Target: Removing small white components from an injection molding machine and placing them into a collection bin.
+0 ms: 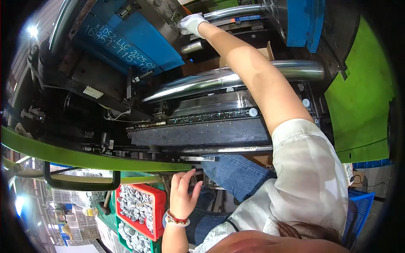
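Note:
My right hand, in a white glove, reaches far into the machine at the end of my outstretched arm. Its fingers are bent together against the face of a dark steel mould block bolted to a blue plate. Whatever those fingers hold, if anything, is hidden. Below it, my bare left hand is raised by the end of the green machine door, fingers apart and holding nothing. A red bracelet and a pale bangle ring that wrist. Whether its fingertips touch the door cannot be made out.
Thick polished tie bars cross the machine opening under my right arm. A black handle sticks out from the door. At lower left, a red crate and a green crate hold many small grey metal parts. A blue block stands opposite the mould.

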### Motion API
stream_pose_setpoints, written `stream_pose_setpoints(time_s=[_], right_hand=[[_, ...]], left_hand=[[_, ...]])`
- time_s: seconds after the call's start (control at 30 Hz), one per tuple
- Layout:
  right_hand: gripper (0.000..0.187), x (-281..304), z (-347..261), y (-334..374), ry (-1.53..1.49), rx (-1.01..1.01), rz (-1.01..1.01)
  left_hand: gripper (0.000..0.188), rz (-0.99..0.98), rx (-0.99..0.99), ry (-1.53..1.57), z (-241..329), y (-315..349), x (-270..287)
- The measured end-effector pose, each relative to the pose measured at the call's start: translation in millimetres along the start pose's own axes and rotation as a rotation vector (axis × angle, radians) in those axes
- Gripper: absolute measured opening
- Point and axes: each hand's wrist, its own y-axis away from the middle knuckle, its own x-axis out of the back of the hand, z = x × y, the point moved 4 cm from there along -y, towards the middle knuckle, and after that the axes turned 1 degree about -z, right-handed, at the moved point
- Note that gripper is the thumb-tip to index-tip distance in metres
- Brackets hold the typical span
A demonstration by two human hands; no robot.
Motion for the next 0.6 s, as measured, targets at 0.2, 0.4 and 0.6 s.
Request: stream_pose_setpoints(time_s=[0.2, 0.4, 0.6], right_hand=[[0.026, -3.0, 3.3, -5.5, -0.087, -0.082, -0.003], [0.029, -10.7, -22.8, 6.1, 0.568, 0.070, -0.193], [0.028, -11.0, -15.2, 11.4, -0.105, -0.207, 0.034]], left_hand=[[0.043, 0.001, 0.015, 0.017, -1.0, 2.0, 2.1], [0.044, 0.016, 0.046, 0.018, -4.3, 6.2, 6.5], [0.044, 0.014, 0.007, 0.030, -2.0, 5.7, 7.1]])
